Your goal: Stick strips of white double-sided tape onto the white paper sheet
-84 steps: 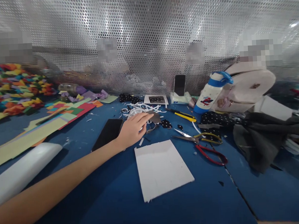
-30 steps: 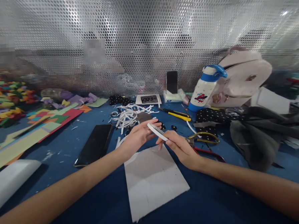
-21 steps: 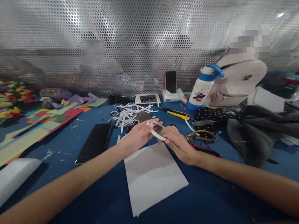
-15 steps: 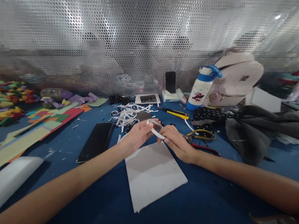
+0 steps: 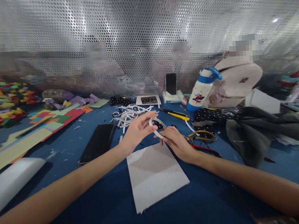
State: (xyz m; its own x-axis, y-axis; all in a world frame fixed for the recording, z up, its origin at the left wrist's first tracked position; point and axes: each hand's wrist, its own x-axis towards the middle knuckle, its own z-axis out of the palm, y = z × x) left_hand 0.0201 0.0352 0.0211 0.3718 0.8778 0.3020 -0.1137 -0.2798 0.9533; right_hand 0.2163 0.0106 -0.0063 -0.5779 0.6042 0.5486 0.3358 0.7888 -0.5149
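Observation:
A white strip (image 5: pixel 158 134), bent into a ring, is held above the white board (image 5: pixel 158 178). My right hand (image 5: pixel 177 143) pinches its near right side between thumb and fingers. At the ring's left edge is my left hand (image 5: pixel 136 131), its fingers stretched and apart; the thumb tip rests at the strip, and whether it presses on it is hard to see. Behind the hands lies a loose heap of white strips (image 5: pixel 127 116), partly covered by the left fingers. Beside my right hand are pliers (image 5: pixel 203 135) with yellow and red handles.
A black phone (image 5: pixel 98 143) lies left of the board. Farther back are a yellow cutter knife (image 5: pixel 177 115) and a blue-white bottle (image 5: pixel 200 91). Dark cloth (image 5: pixel 253 130) spreads at right, with a pale backpack (image 5: pixel 238 80) behind. Coloured paper (image 5: pixel 55 125) covers the left.
My left fingers have lifted and spread away from the ring, which they pinched before. The ring has tilted more upright. My right hand keeps its hold.

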